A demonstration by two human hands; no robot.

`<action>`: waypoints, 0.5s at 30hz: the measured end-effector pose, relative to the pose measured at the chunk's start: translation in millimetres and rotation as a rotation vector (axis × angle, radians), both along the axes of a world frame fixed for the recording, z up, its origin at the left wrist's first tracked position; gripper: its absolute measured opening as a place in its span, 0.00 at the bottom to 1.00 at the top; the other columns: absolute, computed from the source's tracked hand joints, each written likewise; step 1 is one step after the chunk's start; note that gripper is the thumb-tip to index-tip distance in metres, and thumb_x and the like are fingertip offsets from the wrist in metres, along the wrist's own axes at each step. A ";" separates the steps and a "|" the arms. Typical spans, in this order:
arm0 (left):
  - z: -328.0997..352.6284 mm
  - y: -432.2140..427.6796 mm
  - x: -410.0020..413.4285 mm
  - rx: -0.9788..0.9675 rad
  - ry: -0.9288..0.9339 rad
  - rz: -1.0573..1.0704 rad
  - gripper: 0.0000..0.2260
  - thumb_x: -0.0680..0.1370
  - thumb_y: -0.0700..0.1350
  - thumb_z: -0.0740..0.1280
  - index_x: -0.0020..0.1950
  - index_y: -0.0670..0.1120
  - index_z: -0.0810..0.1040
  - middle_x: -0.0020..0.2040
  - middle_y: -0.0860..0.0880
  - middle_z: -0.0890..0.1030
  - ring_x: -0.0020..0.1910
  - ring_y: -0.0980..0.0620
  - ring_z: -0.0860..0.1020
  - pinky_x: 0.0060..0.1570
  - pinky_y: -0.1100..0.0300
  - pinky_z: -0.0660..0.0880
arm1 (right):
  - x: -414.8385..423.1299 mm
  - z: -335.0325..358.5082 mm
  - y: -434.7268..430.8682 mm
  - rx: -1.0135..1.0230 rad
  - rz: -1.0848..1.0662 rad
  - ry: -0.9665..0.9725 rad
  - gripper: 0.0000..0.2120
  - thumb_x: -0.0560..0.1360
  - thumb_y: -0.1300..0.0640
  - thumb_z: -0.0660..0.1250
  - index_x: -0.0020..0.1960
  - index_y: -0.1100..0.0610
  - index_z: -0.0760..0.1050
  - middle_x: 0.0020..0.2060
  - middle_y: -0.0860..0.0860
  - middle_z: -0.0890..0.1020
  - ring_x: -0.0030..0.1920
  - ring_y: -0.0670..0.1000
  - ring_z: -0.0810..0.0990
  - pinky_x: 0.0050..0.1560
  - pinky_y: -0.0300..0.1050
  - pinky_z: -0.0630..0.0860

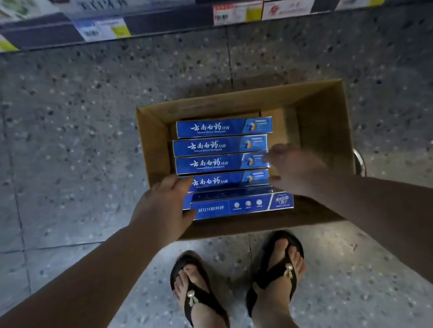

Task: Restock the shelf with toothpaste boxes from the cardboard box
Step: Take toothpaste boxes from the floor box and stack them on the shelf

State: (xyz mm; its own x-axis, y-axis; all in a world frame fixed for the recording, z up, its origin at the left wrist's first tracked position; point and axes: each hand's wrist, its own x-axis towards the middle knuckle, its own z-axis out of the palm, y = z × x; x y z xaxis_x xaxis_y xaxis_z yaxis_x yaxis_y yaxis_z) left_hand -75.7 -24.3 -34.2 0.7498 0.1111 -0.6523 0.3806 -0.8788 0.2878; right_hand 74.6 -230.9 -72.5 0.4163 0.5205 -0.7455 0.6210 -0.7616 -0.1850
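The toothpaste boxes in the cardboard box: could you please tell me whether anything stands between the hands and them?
Nothing visible does. The cardboard box is open on top, the left hand touches the left ends of the nearest toothpaste boxes, and the blurred right hand is at their right ends.
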 end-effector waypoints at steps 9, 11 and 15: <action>-67.9 16.9 30.7 0.056 -0.055 0.009 0.33 0.73 0.52 0.68 0.74 0.50 0.58 0.72 0.48 0.62 0.70 0.46 0.61 0.70 0.49 0.61 | 58.6 -66.5 33.0 0.053 -0.090 -0.101 0.37 0.73 0.50 0.67 0.75 0.51 0.50 0.73 0.54 0.60 0.71 0.59 0.60 0.67 0.56 0.65; -76.9 23.1 39.2 0.070 -0.042 0.025 0.33 0.73 0.52 0.68 0.74 0.50 0.57 0.73 0.48 0.60 0.72 0.46 0.59 0.70 0.48 0.60 | 63.7 -76.7 35.0 0.061 -0.096 -0.027 0.40 0.72 0.47 0.68 0.75 0.52 0.48 0.73 0.54 0.60 0.71 0.59 0.61 0.66 0.54 0.65; -88.4 29.2 53.4 0.075 -0.017 0.059 0.32 0.73 0.52 0.67 0.73 0.50 0.57 0.73 0.50 0.60 0.71 0.48 0.59 0.68 0.51 0.61 | 69.5 -85.9 34.7 0.131 -0.243 0.061 0.38 0.68 0.50 0.73 0.72 0.53 0.59 0.67 0.54 0.70 0.66 0.56 0.70 0.60 0.46 0.68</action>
State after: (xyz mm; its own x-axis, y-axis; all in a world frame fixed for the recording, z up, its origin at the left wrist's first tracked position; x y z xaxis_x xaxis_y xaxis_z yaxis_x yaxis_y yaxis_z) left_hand -22.3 4.9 -122.6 0.7512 0.2032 -0.6280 0.4280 -0.8743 0.2291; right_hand 144.0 -196.1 -158.4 0.4973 0.5044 -0.7059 0.4074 -0.8541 -0.3233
